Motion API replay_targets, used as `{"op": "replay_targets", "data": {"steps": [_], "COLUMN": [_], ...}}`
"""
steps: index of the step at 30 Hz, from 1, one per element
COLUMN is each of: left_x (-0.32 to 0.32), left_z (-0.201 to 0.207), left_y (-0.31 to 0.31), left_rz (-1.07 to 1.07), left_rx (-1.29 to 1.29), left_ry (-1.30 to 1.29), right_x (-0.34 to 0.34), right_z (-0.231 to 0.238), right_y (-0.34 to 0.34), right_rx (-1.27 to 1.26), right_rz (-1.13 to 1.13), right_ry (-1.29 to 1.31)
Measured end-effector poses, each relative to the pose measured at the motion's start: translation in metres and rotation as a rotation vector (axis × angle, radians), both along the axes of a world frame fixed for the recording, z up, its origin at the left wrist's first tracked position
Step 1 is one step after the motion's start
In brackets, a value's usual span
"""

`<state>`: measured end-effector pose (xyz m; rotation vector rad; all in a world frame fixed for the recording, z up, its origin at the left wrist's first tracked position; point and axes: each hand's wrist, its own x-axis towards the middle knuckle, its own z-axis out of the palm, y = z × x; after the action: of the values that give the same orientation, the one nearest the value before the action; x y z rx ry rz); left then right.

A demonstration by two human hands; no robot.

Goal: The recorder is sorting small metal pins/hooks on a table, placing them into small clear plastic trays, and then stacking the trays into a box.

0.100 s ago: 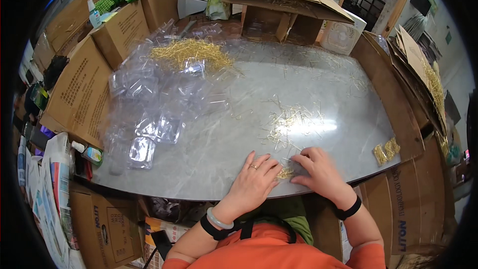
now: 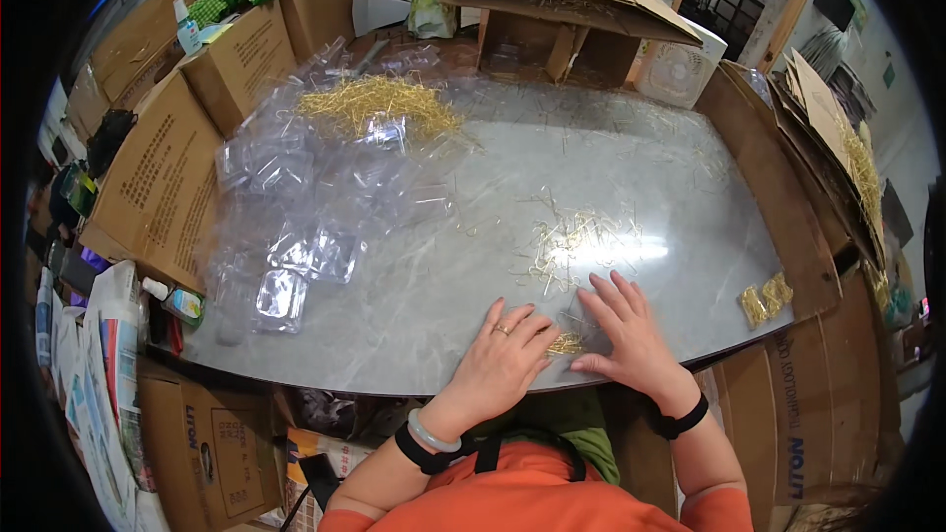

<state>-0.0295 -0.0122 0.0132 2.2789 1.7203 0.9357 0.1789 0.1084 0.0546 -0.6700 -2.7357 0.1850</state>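
My left hand (image 2: 505,355) lies at the near edge of the grey table, fingers stretched and slightly apart, the tips against a small bunch of gold wire hooks (image 2: 565,343). On the other side of that bunch my right hand (image 2: 628,343) is open, its fingers spread and pointing away from me. Nothing shows in either hand. Just beyond the fingertips lies a loose scatter of gold wire hooks (image 2: 576,241), partly washed out by a bright reflection.
Clear plastic blister shells (image 2: 281,300) cover the table's left, with a heap of gold hooks (image 2: 379,106) on them at the back. Two filled clear packs (image 2: 765,299) lie at the right edge. Cardboard boxes (image 2: 163,182) wall the left; a cardboard shelf (image 2: 562,39) and white fan (image 2: 680,69) stand behind.
My right hand has opened out, its fingers spreading and pointing farther forward, away from the small bunch. My left hand has stayed in place.
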Motion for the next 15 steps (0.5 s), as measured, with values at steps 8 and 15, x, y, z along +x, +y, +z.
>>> {"op": "replay_targets", "data": {"steps": [8,15], "left_x": [0.002,0.005], "left_z": [0.0,0.003], "left_y": [-0.001,0.002], "left_rz": [0.028,0.066], "left_rx": [-0.009,0.008], "left_ry": [-0.029,0.003], "right_x": [0.003,-0.009], "right_z": [-0.036,-0.033], "right_y": [-0.008,0.002], "right_rx": [-0.12,-0.218], "right_rz": [0.085,0.208], "right_ry": [0.124,0.242]}}
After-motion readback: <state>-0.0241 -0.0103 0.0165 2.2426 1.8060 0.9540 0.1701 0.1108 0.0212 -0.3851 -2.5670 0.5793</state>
